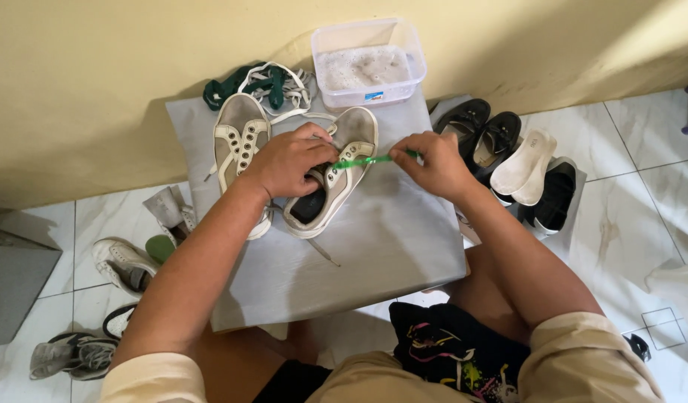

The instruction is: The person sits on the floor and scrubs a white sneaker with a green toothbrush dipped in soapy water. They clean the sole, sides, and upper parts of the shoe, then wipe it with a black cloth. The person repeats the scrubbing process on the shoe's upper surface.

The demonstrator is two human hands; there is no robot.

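Observation:
Two beige sneakers lie on a grey sheet [374, 246]. My left hand [288, 160] grips the right-hand sneaker [336, 183] around its tongue and eyelets. A thin green toothbrush [362, 160] reaches from my right hand [433, 164], which pinches its handle, across to that sneaker's top. The other sneaker [239, 138] rests laceless just left of my left hand. A pile of green and white laces [262, 83] lies at the sheet's far edge.
A clear plastic tub of soapy water [368, 63] stands by the yellow wall. Black shoes [486, 138] and white insoles [524, 164] lie on the tiled floor to the right. More worn sneakers [120, 263] lie on the left. A dark printed cloth [452, 351] sits on my lap.

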